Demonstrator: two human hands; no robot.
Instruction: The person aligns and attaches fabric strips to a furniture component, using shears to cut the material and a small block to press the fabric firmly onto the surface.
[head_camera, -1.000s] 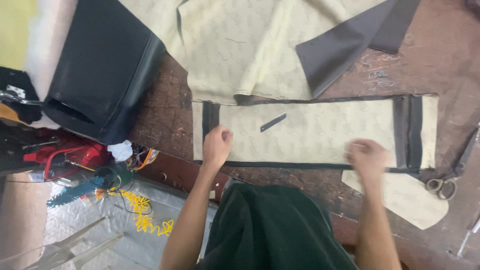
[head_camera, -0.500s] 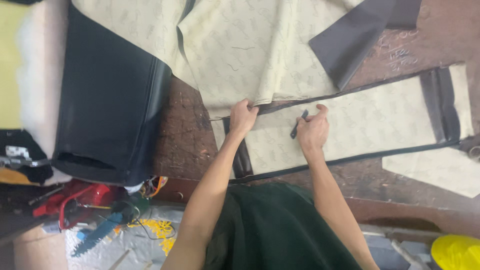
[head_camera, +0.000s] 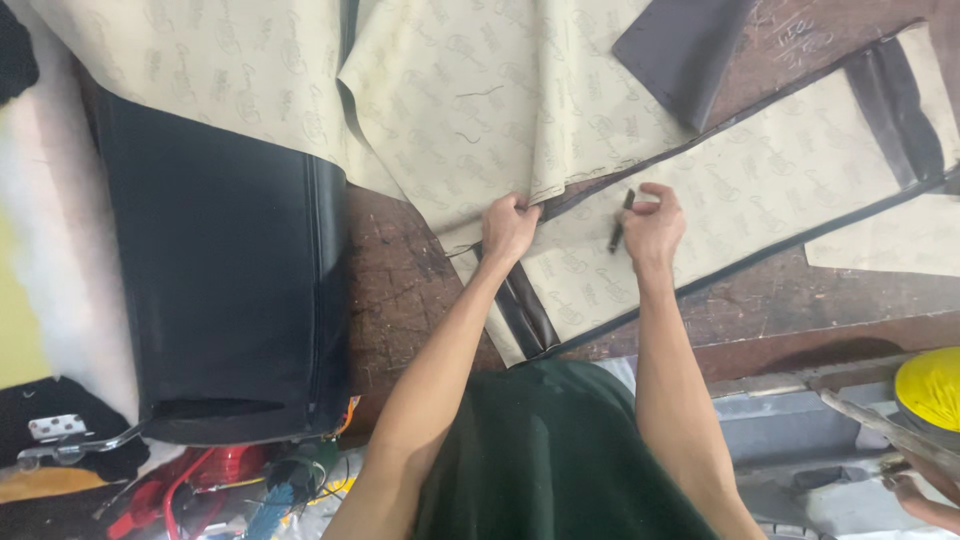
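A long cream strip of backed material with dark edging (head_camera: 760, 190) lies slanted across the brown worktable (head_camera: 400, 290). My left hand (head_camera: 510, 227) is closed on the edge of the larger cream sheet (head_camera: 500, 100) where it overlaps the strip's near end. My right hand (head_camera: 652, 225) rests on the strip and pinches a slim black marker (head_camera: 621, 220) between thumb and fingers, its tip pointing down at the cream surface.
A large black leather piece (head_camera: 220, 290) hangs over the table's left side. More cream sheets (head_camera: 190, 70) and a dark flap (head_camera: 680, 50) lie at the top. A yellow round object (head_camera: 930, 385) sits at lower right, tools and red items at lower left.
Both hands left the strip's lower edge and came together at its left end. My right hand picked up the marker; my left took hold of the overlapping sheet's edge.
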